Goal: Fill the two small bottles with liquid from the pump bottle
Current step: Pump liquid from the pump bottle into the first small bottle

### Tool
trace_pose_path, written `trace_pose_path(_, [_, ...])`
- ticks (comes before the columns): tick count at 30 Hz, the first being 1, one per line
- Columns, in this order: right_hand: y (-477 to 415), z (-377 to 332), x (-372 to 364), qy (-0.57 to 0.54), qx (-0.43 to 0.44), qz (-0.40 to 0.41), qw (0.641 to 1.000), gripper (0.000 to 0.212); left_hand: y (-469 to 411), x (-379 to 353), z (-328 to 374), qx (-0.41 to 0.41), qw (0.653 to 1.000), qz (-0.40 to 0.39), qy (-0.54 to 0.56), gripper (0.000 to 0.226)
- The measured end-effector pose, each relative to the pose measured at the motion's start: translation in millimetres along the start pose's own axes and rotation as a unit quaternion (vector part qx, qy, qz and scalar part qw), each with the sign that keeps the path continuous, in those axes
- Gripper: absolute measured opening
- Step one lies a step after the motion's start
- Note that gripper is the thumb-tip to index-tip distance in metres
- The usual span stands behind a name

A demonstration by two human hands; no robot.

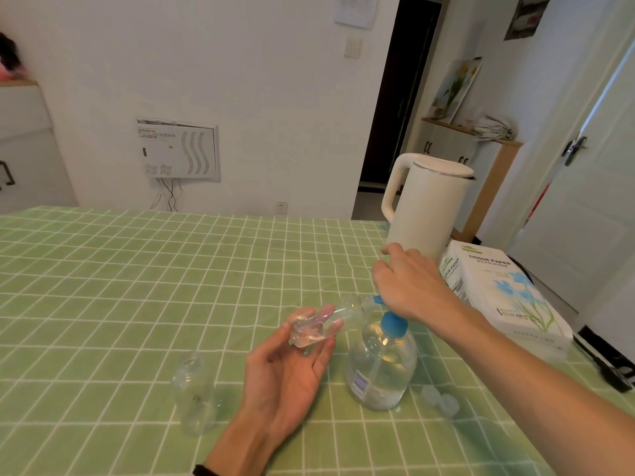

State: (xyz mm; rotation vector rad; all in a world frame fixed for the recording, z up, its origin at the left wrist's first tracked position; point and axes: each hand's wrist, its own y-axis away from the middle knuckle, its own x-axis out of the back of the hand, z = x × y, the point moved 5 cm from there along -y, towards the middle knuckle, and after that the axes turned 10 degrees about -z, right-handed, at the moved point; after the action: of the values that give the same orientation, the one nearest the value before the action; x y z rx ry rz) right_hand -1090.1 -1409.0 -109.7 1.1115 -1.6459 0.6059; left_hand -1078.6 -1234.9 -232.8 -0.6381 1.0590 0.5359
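Where the green checked cloth covers the table (103,286), a white kettle (429,204) stands at the far right edge, with a pack of tissue paper (508,293) lying just beside it on the near side. Nearer the camera stands the pump bottle (381,365), clear, upright and partly full of clear liquid, with a blue pump head.

From the right, the right hand (412,283) reaches in palm-down and rests its heel on top of the pump head; its fingers are loosely bent out beyond the pump toward the kettle and grasp nothing that shows. Left of the pump bottle, the left hand (292,365) is turned palm-up, and its thumb and fingertips pinch 1 small bottle (319,324) by its base. That bottle is lifted off the table and tipped almost flat, its mouth up against the blue nozzle.

A second small bottle (194,393) stands upright on the cloth, left of the left hand and apart from it. Beside the pump bottle's right side, 2 pale caps (441,400) lie on the cloth.
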Motion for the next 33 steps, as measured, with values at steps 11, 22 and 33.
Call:
trace_pose_path(11, [1, 2, -8, -0.016, -0.019, -0.026, 0.999, 0.05, 0, -1, 0, 0.011, 1.0, -0.013, -0.023, 0.05])
trace_pose_path(22, [1, 1, -5, -0.029, -0.014, -0.026, 0.999, 0.047, -2, -2, 1, 0.007, 1.0, -0.005, -0.011, 0.053])
trace_pose_path(33, [8, -5, 3, -0.012, -0.005, -0.005, 1.0, 0.045, -2, -2, 2, -0.011, 1.0, 0.019, 0.009, 0.038])
